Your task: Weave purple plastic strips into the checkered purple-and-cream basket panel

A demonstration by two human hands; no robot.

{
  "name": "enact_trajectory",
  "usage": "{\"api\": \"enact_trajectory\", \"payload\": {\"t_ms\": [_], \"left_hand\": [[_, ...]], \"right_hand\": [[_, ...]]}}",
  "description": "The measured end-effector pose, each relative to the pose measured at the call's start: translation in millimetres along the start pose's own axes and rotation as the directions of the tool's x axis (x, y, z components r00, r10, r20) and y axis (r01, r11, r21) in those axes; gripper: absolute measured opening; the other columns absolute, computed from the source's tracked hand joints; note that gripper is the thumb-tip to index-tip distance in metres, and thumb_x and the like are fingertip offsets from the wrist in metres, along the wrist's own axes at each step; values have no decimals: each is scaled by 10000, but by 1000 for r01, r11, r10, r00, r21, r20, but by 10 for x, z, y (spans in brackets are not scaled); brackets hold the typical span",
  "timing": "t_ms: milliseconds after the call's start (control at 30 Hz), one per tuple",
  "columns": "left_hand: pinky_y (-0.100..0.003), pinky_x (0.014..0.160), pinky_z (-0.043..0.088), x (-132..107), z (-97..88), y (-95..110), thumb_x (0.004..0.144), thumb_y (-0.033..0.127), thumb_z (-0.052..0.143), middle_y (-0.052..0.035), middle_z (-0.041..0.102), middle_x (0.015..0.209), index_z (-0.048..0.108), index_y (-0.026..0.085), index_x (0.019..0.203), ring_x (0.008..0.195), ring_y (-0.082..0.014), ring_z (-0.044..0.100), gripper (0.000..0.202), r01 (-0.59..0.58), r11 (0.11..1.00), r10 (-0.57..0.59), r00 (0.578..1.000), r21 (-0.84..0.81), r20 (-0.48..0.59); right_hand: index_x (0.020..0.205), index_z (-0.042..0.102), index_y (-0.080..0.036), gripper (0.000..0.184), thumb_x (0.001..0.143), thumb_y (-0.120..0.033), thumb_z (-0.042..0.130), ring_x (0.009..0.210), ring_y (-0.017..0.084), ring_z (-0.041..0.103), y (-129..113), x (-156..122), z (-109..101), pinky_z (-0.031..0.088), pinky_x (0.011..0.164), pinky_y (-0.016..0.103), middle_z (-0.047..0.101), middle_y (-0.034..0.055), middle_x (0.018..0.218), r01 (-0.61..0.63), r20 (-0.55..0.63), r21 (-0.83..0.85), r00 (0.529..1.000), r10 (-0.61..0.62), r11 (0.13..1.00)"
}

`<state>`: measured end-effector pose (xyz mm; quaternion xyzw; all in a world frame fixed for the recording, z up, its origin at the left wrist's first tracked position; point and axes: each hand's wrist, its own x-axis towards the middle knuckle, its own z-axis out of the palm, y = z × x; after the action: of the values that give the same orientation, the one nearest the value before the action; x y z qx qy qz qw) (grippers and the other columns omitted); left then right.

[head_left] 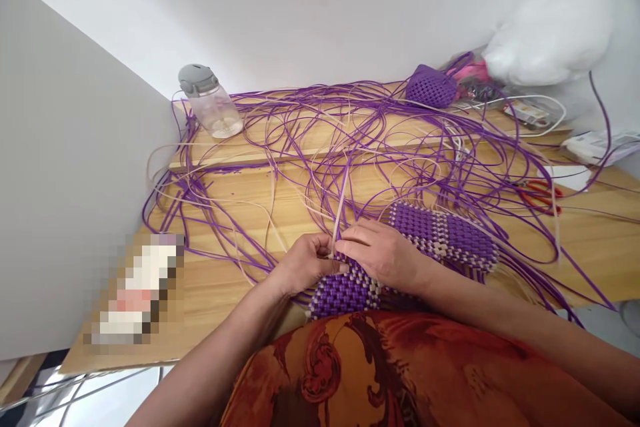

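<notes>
Close to my body, a woven piece of purple and beige strips [345,295] lies under both hands. My left hand [311,260] is closed at its far edge, thumb and fingers pinched around the weave. My right hand [383,252] lies over the same edge from the other side, its fingers bent together by a pale strip [342,197] that rises between the hands. What the right fingertips grip is partly hidden. To the right, another woven section [445,233] in purple with beige bands spreads beyond my right forearm; its join to the near part is covered.
Long loose purple strands [310,120] tangle across the wooden table [250,207]. A lidded clear bottle [213,103] stands back left. Red-handled pliers [540,197] lie right, a purple woven piece [431,87] and a white plastic bag [550,27] at the back right. Something blurred out [137,290] lies left.
</notes>
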<state>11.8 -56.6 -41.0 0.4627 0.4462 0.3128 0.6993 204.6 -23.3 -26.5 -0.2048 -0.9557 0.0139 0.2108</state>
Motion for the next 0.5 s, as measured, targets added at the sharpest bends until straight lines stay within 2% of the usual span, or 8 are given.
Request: {"api": "enact_trajectory", "payload": {"t_ms": [100, 200, 367, 500], "left_hand": [[-200, 572, 321, -1, -21, 0, 557, 210, 795, 31, 545, 662, 583, 118, 736, 577, -74, 440, 293, 22, 1000, -22, 999, -15, 35], [-203, 579, 325, -12, -19, 10, 565, 214, 789, 24, 551, 658, 604, 111, 735, 585, -79, 442, 271, -9, 1000, 10, 998, -14, 56], [-201, 572, 317, -9, 6, -16, 564, 219, 786, 33, 547, 631, 610, 113, 690, 571, -76, 427, 241, -63, 998, 63, 998, -21, -14], [-204, 558, 310, 6, 1, -39, 547, 227, 795, 38, 535, 612, 610, 118, 679, 557, -76, 425, 253, -49, 998, 48, 999, -32, -12]], "right_hand": [[1016, 631, -155, 196, 899, -183, 476, 873, 171, 514, 51, 11, 30, 431, 808, 302, 616, 74, 924, 31, 4, -22, 1000, -31, 999], [949, 638, -156, 180, 890, -156, 469, 869, 166, 514, 86, 62, 28, 440, 818, 305, 615, 78, 915, 45, -12, 1, 999, -45, 999], [965, 633, -143, 225, 824, -76, 470, 887, 168, 521, 57, 138, -23, 458, 835, 316, 613, 83, 921, 4, -67, 149, 998, 6, 989], [1015, 638, -170, 256, 840, -90, 469, 905, 174, 528, 42, 135, -46, 465, 839, 339, 619, 80, 932, -21, -44, 116, 999, 26, 993]]}}
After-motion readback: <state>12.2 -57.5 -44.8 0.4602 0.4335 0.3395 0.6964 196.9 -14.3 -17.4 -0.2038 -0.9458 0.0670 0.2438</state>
